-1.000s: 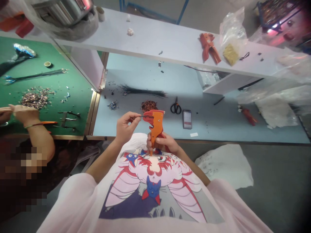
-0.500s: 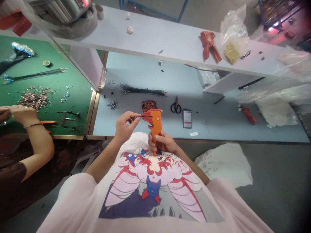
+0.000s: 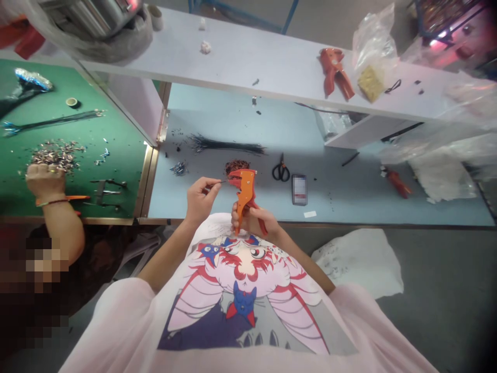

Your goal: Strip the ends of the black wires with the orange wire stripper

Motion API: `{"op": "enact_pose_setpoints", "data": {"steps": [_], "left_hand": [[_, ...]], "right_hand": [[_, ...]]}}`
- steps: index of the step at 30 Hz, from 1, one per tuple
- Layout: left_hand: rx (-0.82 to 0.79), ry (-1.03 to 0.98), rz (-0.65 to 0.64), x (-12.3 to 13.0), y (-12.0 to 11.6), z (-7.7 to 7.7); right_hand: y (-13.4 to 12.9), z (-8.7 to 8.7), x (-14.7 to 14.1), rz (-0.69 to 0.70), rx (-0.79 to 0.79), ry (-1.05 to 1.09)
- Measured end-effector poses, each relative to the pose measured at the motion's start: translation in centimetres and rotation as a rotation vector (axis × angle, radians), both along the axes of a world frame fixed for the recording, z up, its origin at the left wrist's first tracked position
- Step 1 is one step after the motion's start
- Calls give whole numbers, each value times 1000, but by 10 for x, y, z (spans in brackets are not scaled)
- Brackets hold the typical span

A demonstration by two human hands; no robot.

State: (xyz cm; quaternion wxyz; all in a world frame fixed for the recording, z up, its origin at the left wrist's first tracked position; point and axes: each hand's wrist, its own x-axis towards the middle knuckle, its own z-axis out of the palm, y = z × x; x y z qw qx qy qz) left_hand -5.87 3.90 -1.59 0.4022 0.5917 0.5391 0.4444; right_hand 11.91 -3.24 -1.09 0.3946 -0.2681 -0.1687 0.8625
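My left hand (image 3: 201, 199) pinches a thin black wire (image 3: 217, 182) between thumb and fingers. The wire's tip reaches the jaws of an orange self-adjusting wire stripper (image 3: 244, 194). My right hand (image 3: 251, 220) grips the stripper's handles and holds it upright, just above my chest. Both hands are over the front edge of the pale blue workbench (image 3: 330, 204). The wire's end is hidden inside the jaws.
A bundle of black wires (image 3: 227, 146), a pile of copper-coloured wire bits (image 3: 236, 167), black-handled scissors (image 3: 280, 169) and a phone (image 3: 300, 189) lie ahead on the bench. A co-worker's hand (image 3: 45, 181) is over a green mat (image 3: 116, 155) to the left.
My hands and the stripper have shifted slightly left and tilted, with the wire still in the jaws. The co-worker's hand has moved from the left edge onto the metal scrap pile.
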Motion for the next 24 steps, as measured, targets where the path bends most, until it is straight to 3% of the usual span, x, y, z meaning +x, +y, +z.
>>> {"op": "enact_pose_setpoints", "data": {"steps": [4, 7, 10, 12, 15, 24], "left_hand": [[-11, -19, 55, -3, 3, -2], [7, -22, 65, -4, 2, 1], [35, -20, 70, -5, 2, 5], [51, -19, 76, -5, 2, 6], [45, -27, 85, -5, 2, 7], [-36, -84, 47, 0, -1, 2]], "right_hand": [[14, -19, 13, -83, 44, -232], [24, -46, 24, -87, 117, -794], [28, -77, 33, 120, 338, -1490], [26, -95, 36, 332, 493, -1757], [23, -115, 33, 501, 590, -1862], [39, -149, 14, 681, 771, -1953]]}}
